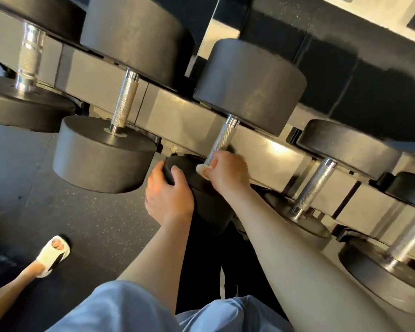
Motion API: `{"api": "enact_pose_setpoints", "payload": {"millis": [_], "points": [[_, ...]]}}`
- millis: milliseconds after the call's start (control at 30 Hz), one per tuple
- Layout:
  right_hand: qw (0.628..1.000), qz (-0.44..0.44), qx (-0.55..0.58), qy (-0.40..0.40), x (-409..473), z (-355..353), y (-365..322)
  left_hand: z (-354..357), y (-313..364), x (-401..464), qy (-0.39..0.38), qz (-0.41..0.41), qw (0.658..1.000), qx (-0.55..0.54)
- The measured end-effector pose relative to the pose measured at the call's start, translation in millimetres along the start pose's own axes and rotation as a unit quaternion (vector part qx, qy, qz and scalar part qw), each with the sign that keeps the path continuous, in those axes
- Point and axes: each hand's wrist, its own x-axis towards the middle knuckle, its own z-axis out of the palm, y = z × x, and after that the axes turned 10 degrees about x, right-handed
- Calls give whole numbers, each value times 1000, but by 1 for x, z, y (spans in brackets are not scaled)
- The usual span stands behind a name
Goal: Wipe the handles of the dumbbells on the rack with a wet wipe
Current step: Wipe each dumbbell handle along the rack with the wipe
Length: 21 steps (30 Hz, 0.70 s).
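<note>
Under curled right-hand fingers (210, 169), wet wipe (201, 168) meets handle (219, 143).

Both bare forearms reach forward from the near edge, side by side. The left hand (169, 200) is curled, thumb and fingers gripping a dark rounded edge. The right hand (228, 174), just right and slightly farther, has its fingers bent, pinching a white wipe (201, 169) against a handle (219, 143).
</note>
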Motion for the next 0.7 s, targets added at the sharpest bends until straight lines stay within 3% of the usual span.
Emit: {"api": "enact_pose_setpoints", "payload": {"millis": [300, 467, 700], "points": [[983, 69, 134, -103, 11, -6, 43, 0, -2, 1, -5, -12, 1000, -6], [969, 129, 187, -99, 25, 5, 40, 1, -2, 2, -1, -12, 1000, -9], [969, 112, 178, -132, 6, -12, 34, -1, -1, 0, -4, -11, 1000, -5]]}}
